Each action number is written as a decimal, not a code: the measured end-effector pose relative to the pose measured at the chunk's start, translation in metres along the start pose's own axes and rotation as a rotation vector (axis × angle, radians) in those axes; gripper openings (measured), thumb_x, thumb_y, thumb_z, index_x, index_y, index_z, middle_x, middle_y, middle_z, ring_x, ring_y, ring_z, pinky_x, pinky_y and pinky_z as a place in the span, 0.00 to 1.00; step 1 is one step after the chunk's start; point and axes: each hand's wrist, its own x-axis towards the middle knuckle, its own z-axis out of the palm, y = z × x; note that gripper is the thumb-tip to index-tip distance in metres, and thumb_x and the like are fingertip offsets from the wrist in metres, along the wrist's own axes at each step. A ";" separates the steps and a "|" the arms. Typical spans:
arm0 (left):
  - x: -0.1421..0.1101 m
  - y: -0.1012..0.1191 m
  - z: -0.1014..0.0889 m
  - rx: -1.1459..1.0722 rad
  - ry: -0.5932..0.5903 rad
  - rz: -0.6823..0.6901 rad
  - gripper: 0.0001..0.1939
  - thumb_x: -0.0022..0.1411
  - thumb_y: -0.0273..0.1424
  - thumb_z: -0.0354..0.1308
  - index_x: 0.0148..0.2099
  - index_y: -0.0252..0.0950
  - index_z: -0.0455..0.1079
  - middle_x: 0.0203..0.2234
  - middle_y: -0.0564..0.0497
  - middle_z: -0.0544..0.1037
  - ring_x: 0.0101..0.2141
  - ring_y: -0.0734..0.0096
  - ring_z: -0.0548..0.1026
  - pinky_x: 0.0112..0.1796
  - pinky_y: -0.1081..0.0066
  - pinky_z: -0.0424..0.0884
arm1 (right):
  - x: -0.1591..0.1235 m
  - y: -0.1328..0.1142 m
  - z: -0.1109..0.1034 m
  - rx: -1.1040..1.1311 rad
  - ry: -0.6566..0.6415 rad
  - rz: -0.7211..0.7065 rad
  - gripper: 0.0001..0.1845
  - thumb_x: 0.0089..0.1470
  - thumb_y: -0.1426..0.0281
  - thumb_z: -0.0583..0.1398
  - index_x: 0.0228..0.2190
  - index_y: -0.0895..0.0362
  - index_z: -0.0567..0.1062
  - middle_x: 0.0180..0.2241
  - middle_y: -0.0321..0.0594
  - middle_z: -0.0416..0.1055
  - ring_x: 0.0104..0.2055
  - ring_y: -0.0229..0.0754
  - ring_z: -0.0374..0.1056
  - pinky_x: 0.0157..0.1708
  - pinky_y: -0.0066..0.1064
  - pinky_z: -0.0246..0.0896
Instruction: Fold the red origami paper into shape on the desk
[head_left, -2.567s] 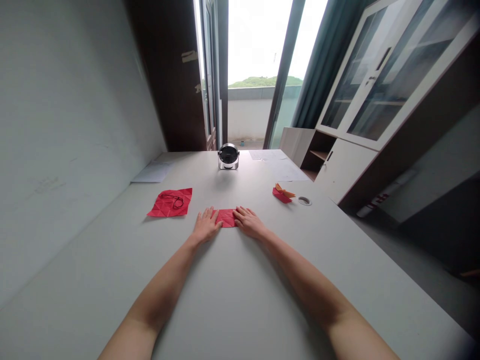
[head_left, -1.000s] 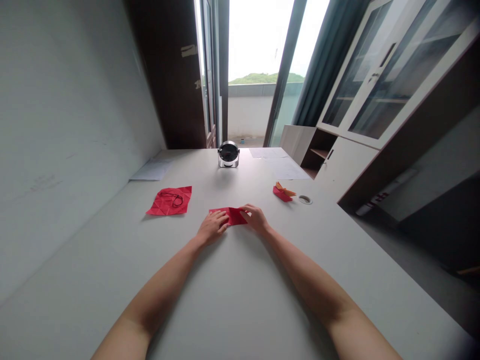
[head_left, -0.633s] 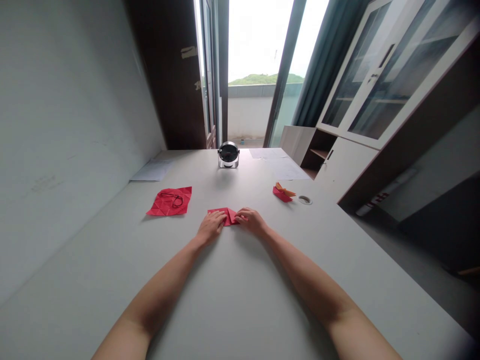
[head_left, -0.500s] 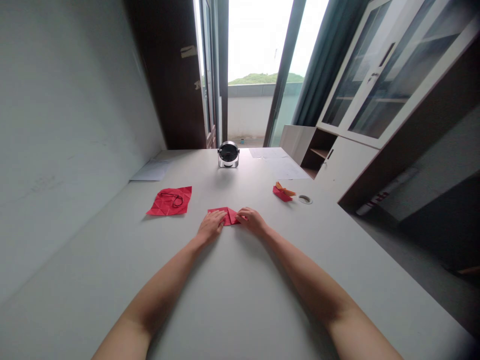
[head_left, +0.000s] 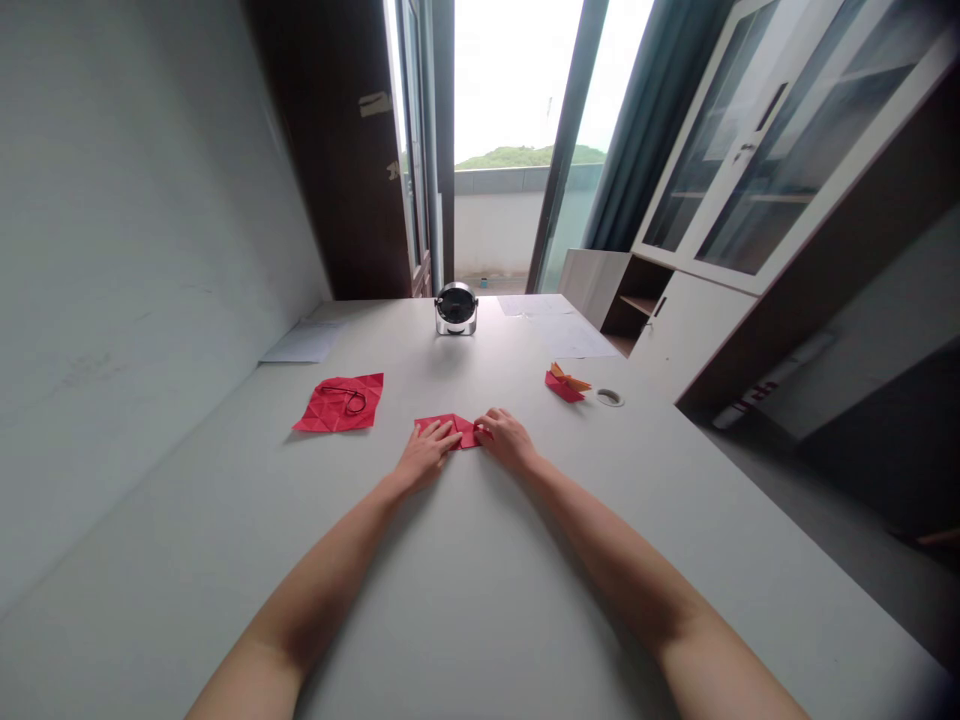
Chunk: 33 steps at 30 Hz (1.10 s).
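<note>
A folded piece of red paper (head_left: 466, 437) lies flat on the white table, creased, with its right part folded over. My left hand (head_left: 427, 450) rests on its left part, fingers stretched out and a little apart, pressing it down. At the right end, the curled fingers of my right hand (head_left: 506, 438) pinch the paper's edge; the fingertips partly hide that corner.
On the left, a creased red sheet (head_left: 315, 412) carries a dark cord (head_left: 352, 402). A red and orange folded paper piece (head_left: 564, 388) sits near a round table hole (head_left: 610, 398). Farther back are a round silver-and-black device (head_left: 456, 308) and white papers (head_left: 574, 337).
My left hand's fingers have slid right and spread farther across the red paper. My right hand has shifted slightly, its fingers staying at the paper's right end.
</note>
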 end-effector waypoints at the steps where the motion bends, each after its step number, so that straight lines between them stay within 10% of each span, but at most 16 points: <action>1: 0.000 0.000 0.000 0.002 0.002 -0.004 0.25 0.70 0.32 0.44 0.67 0.52 0.59 0.68 0.51 0.56 0.66 0.55 0.54 0.62 0.43 0.50 | 0.000 -0.001 -0.001 -0.016 -0.003 0.022 0.12 0.62 0.64 0.58 0.43 0.52 0.78 0.42 0.45 0.73 0.48 0.44 0.65 0.45 0.30 0.60; 19: -0.003 0.005 -0.005 -0.061 0.127 0.047 0.17 0.70 0.37 0.48 0.57 0.45 0.69 0.64 0.49 0.63 0.64 0.61 0.59 0.63 0.49 0.51 | 0.003 0.007 0.011 0.261 -0.040 0.035 0.15 0.61 0.70 0.53 0.43 0.49 0.78 0.37 0.36 0.79 0.35 0.38 0.72 0.37 0.26 0.59; 33: -0.002 0.002 0.004 0.017 -0.037 -0.053 0.31 0.70 0.48 0.39 0.71 0.46 0.49 0.69 0.51 0.52 0.68 0.55 0.48 0.64 0.47 0.46 | 0.002 0.000 0.005 0.289 -0.092 0.006 0.15 0.60 0.69 0.53 0.40 0.54 0.79 0.26 0.35 0.75 0.27 0.35 0.64 0.31 0.25 0.55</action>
